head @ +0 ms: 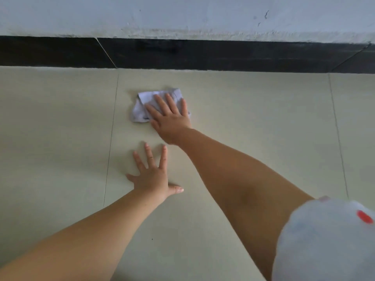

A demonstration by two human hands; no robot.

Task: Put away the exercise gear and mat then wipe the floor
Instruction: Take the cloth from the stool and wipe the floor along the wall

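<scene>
The right hand (172, 116) lies flat on a small pale cloth (142, 107), with the fingers straight and a little spread, so it presses the cloth down on the floor (253, 110) and does not curl around it. The cloth is crumpled and folded; it shows at the left side of the hand and past the fingertips, and a small corner also shows at the right of the hand. It lies on a light beige tile, near the far edge of the floor where a dark skirting strip (223, 55) runs along the foot of a white wall (182, 15). The wall has some scuffs and small cracks. The left hand (152, 177) rests on the same tile, nearer to the person than the cloth and apart from it, with the palm down, all fingers straight and spread wide and the thumb pointing to the right; it holds nothing. Both forearms are bare and reach forward from the near edge of the view, and the right arm is stretched farther than the left. Thin joint lines (110, 142) between the tiles run away from the person, one just to the left of the two hands and one well to the right. At the near right corner a light blue sleeve (324, 240) with a red spot covers the right upper arm
</scene>
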